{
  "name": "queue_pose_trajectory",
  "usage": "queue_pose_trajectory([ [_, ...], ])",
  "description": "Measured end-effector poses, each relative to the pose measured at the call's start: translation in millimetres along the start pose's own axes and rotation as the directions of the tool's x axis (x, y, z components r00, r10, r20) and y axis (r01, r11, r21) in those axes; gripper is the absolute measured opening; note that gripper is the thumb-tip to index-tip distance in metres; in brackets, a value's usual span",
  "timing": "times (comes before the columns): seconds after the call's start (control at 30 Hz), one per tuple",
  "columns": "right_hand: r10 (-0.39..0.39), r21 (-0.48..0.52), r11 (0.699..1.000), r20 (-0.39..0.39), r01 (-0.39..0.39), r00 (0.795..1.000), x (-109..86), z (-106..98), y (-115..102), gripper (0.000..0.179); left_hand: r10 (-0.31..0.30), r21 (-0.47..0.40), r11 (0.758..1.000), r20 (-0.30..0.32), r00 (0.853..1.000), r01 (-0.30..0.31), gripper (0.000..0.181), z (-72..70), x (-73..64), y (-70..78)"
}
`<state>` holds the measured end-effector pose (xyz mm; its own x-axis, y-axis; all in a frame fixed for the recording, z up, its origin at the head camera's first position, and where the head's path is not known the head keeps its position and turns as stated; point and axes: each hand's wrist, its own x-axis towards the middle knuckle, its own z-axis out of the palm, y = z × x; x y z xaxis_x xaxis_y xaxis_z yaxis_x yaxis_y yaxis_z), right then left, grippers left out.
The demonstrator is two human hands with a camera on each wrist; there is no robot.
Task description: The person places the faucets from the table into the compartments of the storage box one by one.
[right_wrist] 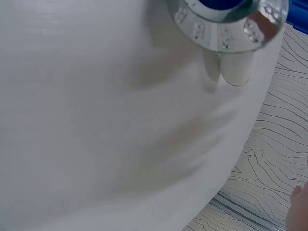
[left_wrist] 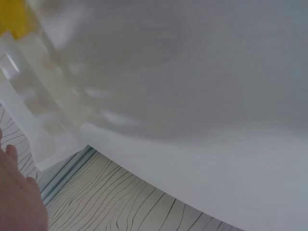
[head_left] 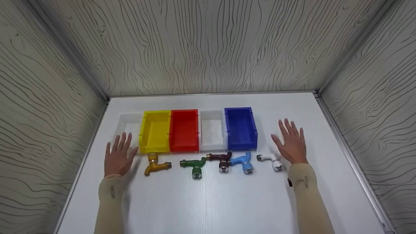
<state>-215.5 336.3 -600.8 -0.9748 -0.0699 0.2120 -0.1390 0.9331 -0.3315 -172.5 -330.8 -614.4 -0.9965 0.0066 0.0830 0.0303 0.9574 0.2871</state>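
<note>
My left hand (head_left: 119,157), fingers spread and straight, is at the front of the translucent bin (head_left: 130,117) and holds nothing. Nearest to it lies a yellow tap (head_left: 157,167). To the right follow a green tap (head_left: 195,164), a maroon tap (head_left: 222,157) and a light blue tap (head_left: 242,160). A white tap (head_left: 274,162) lies just left of my right hand (head_left: 293,146), which is empty with its fingers fanned out. In the right wrist view, the white tap's chrome end (right_wrist: 216,36) shows large at the top.
Behind the taps stand, side by side, a yellow bin (head_left: 156,130), a red bin (head_left: 184,130), a white bin (head_left: 212,130) and a blue bin (head_left: 241,128). Wood-grain panels (head_left: 208,48) wall in the white table (head_left: 201,204) at the back and sides.
</note>
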Motion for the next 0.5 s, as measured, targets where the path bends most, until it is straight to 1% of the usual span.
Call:
queue_pose_trajectory([
  [0.07,-0.005,0.007,1.000,0.000,0.005,1.000,-1.0,0,0,0.076,-0.004,-0.005,1.000,0.008,1.000,0.004,0.072,1.5,0.6,-2.0],
  [0.23,-0.027,0.012,1.000,0.009,0.026,1.000,-8.8,2,-1,0.076,-0.019,-0.003,1.000,0.055,0.998,0.019,0.074,3.8,0.4,-6.5],
  [0.37,-0.039,0.005,0.999,0.019,0.039,0.999,-20.1,6,-2,0.078,-0.022,0.015,1.000,0.083,0.996,0.021,0.080,3.6,1.3,-7.5],
  [0.5,-0.047,-0.002,0.999,0.060,0.047,0.997,-34.2,13,-4,0.080,-0.017,0.012,1.000,0.106,0.994,0.016,0.083,4.7,3.6,-6.5],
])
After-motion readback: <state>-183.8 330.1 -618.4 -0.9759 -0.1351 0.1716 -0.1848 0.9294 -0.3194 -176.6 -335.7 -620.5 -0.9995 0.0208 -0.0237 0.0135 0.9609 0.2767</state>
